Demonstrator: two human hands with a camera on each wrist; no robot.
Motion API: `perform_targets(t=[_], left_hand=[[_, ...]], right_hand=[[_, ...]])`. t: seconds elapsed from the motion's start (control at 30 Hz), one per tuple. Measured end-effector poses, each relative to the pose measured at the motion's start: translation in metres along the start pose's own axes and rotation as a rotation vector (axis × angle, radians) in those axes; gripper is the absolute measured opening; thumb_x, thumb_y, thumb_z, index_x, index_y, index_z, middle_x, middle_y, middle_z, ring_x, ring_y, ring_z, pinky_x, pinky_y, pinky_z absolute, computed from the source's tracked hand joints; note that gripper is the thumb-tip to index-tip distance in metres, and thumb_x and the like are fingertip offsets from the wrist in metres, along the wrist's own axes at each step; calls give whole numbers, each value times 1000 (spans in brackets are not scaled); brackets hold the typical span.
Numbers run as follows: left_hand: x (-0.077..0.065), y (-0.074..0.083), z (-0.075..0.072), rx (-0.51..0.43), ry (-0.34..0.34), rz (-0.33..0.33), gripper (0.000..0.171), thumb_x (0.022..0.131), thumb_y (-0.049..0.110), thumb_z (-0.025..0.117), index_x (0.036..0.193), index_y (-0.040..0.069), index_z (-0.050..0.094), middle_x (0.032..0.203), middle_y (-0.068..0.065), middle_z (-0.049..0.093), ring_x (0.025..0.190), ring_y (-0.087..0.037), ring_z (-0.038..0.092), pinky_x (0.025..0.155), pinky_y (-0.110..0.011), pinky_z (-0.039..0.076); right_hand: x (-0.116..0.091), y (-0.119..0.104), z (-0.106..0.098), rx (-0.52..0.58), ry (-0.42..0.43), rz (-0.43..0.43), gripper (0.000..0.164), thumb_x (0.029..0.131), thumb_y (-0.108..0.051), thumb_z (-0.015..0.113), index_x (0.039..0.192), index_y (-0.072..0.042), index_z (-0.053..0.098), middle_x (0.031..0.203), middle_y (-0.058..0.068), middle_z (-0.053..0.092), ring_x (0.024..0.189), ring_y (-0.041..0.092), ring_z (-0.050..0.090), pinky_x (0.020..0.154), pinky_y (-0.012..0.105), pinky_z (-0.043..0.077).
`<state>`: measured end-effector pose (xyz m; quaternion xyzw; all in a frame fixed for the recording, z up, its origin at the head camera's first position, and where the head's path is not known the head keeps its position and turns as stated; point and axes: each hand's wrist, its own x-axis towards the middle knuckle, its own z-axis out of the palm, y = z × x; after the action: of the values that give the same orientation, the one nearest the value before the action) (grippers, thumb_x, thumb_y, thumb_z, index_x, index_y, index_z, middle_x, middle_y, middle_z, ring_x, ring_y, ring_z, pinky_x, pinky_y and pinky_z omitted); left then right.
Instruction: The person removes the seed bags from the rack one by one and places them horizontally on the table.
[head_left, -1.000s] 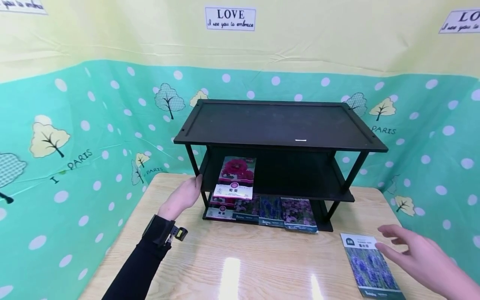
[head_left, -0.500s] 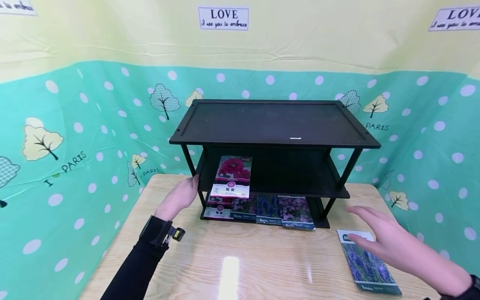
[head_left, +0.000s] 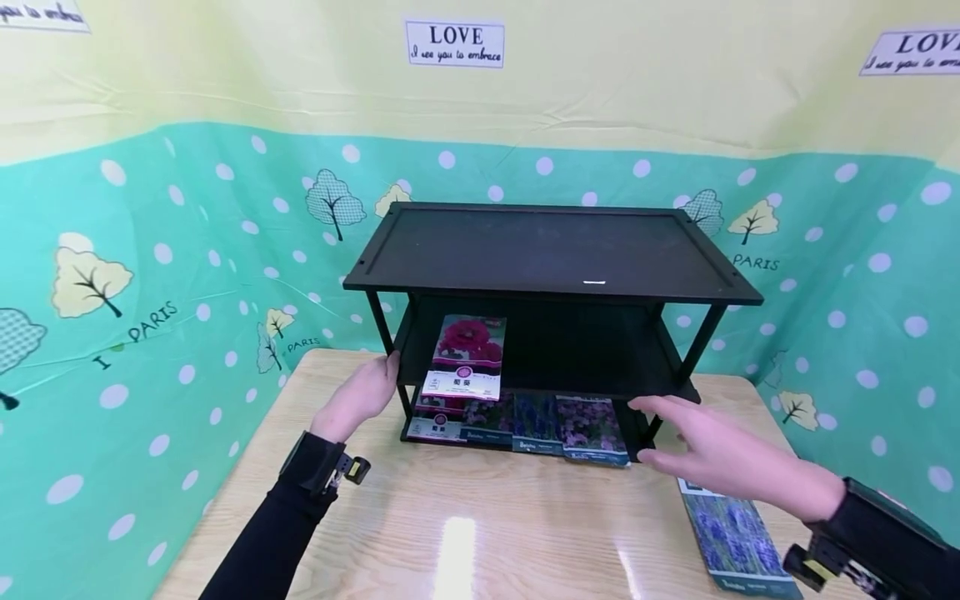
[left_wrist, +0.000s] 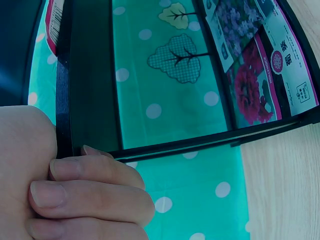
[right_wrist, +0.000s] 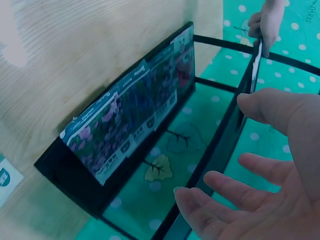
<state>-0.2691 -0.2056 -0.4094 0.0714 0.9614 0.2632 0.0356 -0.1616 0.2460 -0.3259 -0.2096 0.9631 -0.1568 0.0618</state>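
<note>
A black three-tier shelf [head_left: 555,250] stands on the table. My left hand [head_left: 358,400] grips its left side at the middle tier, fingers curled round the black edge in the left wrist view. On that tier's left end lies a seed packet with a red flower [head_left: 467,354], jutting over the front edge. Along the bottom tier is a row of seed packets [head_left: 591,427]. My right hand [head_left: 712,450], empty with fingers spread and relaxed, hovers at the shelf's front right corner. Partly below its wrist, a blue-flower seed packet [head_left: 731,533] lies on the table.
The wooden table [head_left: 360,517] has a patch of glare at the front. A small white strip [head_left: 594,282] is on the top tier. Behind and at both sides hangs a teal and cream cloth [head_left: 187,250] with dots and trees.
My right hand has moved left and a little up, from beside the blue-flower packet to the shelf's right front corner, where it now covers that packet's top. My left hand keeps its grip.
</note>
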Motion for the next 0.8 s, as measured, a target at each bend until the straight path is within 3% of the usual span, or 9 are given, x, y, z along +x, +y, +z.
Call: perform_targets(t=[0.17,0.27,0.57,0.8], left_hand=[[1,2,1,-28,-23,-42,64,102,42,7,125,2,50,66,-4,37,52,-18,36,49,-32,35],[1,2,1,-23,-19,-28,63,102,42,7,127,1,48,66,-4,35,51,-17,35,48,-32,34],[0,2,0,-36,-22,-56,64,101,45,7,128,3,47,64,-4,36,50,-18,35,48,-32,34],[0,3,0,-3,-22,-50,63,102,43,7,128,3,48,66,-5,38,52,-18,38,48,-32,35]], right_hand=[[12,-3,2,20,-20,-30,63,83,-48,66,133,-14,49,128,7,57,113,25,57,88,44,50],[20,-6,1,24,-43,-46,60,83,-42,69,132,-13,49,124,7,59,110,25,58,83,41,52],[44,-23,3,52,-115,-23,55,83,-35,70,131,-16,50,125,5,58,110,22,58,85,39,52],[62,-32,12,183,-172,-37,47,86,-32,67,127,-15,52,119,5,61,103,17,60,84,34,53]])
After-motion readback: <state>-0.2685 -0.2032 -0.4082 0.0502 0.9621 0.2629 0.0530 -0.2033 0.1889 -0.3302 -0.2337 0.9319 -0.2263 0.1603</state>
